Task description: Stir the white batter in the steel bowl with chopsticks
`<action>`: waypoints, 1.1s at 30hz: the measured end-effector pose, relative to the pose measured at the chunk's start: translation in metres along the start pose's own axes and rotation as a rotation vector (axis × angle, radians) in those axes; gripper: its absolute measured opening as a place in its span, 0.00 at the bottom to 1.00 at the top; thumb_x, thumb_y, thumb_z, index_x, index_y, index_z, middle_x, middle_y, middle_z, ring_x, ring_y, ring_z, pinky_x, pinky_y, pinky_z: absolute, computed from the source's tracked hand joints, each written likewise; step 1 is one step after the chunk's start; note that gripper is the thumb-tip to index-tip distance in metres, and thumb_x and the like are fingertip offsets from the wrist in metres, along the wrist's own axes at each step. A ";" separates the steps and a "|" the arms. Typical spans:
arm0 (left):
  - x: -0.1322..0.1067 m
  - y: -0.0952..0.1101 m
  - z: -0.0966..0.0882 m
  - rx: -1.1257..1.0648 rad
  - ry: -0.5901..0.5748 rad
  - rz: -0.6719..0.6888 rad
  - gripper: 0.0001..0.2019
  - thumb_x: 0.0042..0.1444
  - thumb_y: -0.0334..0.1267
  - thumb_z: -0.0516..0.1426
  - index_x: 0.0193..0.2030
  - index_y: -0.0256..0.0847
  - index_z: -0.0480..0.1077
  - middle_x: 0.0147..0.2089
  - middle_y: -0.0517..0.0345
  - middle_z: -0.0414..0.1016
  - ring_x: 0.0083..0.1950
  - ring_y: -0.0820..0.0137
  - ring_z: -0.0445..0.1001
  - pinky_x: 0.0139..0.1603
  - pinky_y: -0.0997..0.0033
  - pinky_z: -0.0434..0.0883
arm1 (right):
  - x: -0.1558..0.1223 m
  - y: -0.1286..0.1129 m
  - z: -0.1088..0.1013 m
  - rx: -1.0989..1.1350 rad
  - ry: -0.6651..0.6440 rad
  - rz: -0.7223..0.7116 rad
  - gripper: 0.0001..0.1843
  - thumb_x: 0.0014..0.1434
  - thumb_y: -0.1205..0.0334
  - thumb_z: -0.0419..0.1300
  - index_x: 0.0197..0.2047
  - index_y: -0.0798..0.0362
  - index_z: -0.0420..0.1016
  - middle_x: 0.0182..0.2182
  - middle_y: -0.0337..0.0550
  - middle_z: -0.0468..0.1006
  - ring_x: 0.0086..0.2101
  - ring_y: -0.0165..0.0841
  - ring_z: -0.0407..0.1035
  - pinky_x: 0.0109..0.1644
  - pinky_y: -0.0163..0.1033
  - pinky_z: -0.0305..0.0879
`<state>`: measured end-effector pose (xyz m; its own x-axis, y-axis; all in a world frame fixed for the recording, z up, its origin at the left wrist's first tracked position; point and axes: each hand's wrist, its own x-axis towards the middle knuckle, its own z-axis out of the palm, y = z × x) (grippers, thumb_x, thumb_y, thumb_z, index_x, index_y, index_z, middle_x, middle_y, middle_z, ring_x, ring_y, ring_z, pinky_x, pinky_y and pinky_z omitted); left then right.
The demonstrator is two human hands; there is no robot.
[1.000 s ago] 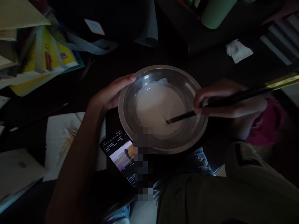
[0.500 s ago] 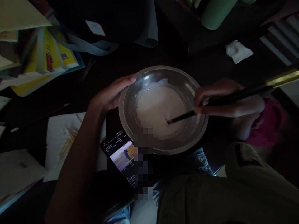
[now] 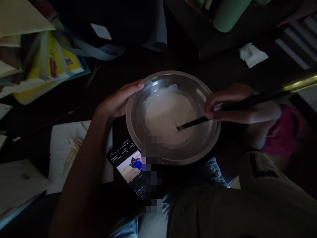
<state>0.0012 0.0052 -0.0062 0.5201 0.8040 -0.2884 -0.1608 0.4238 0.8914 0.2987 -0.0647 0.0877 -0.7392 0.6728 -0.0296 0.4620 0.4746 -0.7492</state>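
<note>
The left hand (image 3: 119,99) clamps the left rim of the round shiny steel bowl (image 3: 206,143), central in the scene. It looks stiff, light and perhaps slippery, best held by the rim. The right hand (image 3: 237,105) is closed around a long black gold-ended stick (image 3: 257,98), its tip in the pale batter (image 3: 165,114).

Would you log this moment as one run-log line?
left hand: grips metal bowl rim | right hand: holds stick, tip in white batter | phone: lit

bowl (image 3: 173,155) centre (batter (image 3: 168,115) inside) | phone (image 3: 128,165) near-left | tissue (image 3: 252,54) far-right
</note>
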 end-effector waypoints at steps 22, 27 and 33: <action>-0.002 0.002 0.004 0.003 0.026 -0.007 0.13 0.61 0.39 0.56 0.50 0.37 0.75 0.34 0.60 0.81 0.33 0.74 0.79 0.34 0.79 0.74 | 0.005 -0.001 0.015 -0.114 0.231 0.132 0.03 0.61 0.60 0.60 0.37 0.49 0.71 0.30 0.38 0.73 0.29 0.30 0.67 0.32 0.38 0.60; -0.003 0.001 0.002 0.006 0.020 0.008 0.16 0.59 0.42 0.59 0.51 0.36 0.74 0.37 0.55 0.81 0.35 0.70 0.79 0.35 0.76 0.74 | -0.002 0.001 0.002 0.045 0.063 0.035 0.04 0.61 0.64 0.61 0.34 0.51 0.71 0.26 0.36 0.72 0.26 0.26 0.66 0.29 0.35 0.60; -0.003 0.001 0.003 -0.004 0.025 0.006 0.15 0.60 0.41 0.59 0.50 0.35 0.73 0.37 0.56 0.81 0.33 0.73 0.78 0.34 0.77 0.73 | 0.012 0.006 0.026 0.000 0.039 0.007 0.03 0.62 0.64 0.59 0.41 0.51 0.72 0.32 0.36 0.74 0.31 0.26 0.68 0.33 0.34 0.62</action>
<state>0.0024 0.0022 -0.0031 0.4981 0.8166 -0.2915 -0.1670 0.4203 0.8919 0.2799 -0.0688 0.0657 -0.7165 0.6975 -0.0091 0.4670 0.4699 -0.7490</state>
